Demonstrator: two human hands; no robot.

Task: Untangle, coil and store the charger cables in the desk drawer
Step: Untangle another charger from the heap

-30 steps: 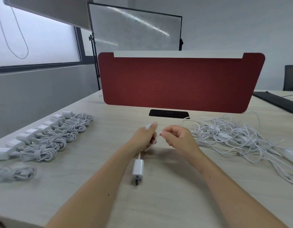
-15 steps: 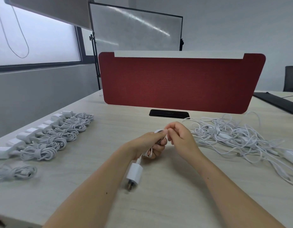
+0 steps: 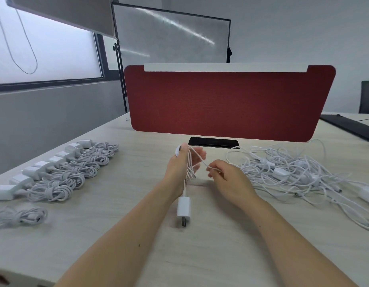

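My left hand [image 3: 182, 164] is raised over the middle of the desk with loops of a white charger cable [image 3: 192, 162] wound round its fingers. The cable's white plug adapter [image 3: 183, 210] hangs below that hand, just above the desk. My right hand [image 3: 225, 175] pinches the free end of the same cable a little to the right. A tangled heap of white cables [image 3: 299, 172] lies at the right. A row of coiled chargers [image 3: 61, 172] lies at the left. No drawer is in view.
A red desk divider [image 3: 229, 100] stands across the back, with a black cable port [image 3: 213, 141] at its foot. One loose coiled cable [image 3: 20, 217] lies near the front left edge. A dark flat object [image 3: 349, 127] sits far right.
My hands have drawn apart after meeting at the centre. My left hand has lifted and spread its fingers with the loops on them, and my right hand has pulled the cable end rightward.
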